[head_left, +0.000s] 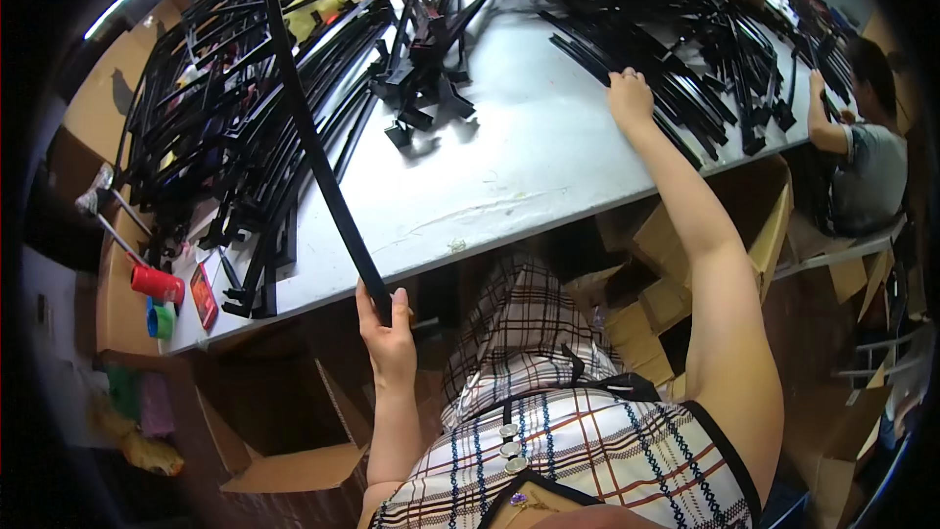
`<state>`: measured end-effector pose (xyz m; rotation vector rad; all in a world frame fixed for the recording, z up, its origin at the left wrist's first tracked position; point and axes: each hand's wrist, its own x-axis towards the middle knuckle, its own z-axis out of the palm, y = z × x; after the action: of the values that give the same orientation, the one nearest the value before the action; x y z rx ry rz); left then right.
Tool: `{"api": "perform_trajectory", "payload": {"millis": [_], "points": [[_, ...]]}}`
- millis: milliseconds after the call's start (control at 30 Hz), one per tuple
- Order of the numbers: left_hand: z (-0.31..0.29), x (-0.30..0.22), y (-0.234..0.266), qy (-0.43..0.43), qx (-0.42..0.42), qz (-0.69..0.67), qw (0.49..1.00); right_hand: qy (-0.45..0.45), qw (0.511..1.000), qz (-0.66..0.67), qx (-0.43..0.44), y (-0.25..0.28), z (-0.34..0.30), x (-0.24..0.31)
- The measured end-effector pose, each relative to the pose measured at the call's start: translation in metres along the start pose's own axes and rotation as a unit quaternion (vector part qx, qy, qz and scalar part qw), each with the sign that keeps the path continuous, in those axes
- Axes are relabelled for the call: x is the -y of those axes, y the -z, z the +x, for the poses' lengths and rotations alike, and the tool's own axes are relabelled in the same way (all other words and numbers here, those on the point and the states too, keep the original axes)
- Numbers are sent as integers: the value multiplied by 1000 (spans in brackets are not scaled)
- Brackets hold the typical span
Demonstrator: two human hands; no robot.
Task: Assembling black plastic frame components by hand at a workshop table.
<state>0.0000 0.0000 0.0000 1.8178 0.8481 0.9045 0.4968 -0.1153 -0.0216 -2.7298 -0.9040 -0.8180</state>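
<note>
Left hand clamped on near end of long black bar, over table, left side. Looks light, stiff; best held midway. Right hand at black strips; can't tell finger grip.

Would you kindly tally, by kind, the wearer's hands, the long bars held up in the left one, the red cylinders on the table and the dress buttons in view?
Left hand and right hand: 2
Long black bar held up: 1
Red cylinder: 1
Dress buttons: 3
Total: 7
</note>
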Motion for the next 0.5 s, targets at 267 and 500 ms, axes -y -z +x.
{"api": "perform_trajectory", "payload": {"millis": [267, 500], "points": [[11, -21, 0, 56, 32, -185, 981, 28, 994, -91, -49, 0, -1, -17], [30, -15, 6, 46, -27, -179, 982, -4, 998, 20, 58, 5, -1, -22]]}}
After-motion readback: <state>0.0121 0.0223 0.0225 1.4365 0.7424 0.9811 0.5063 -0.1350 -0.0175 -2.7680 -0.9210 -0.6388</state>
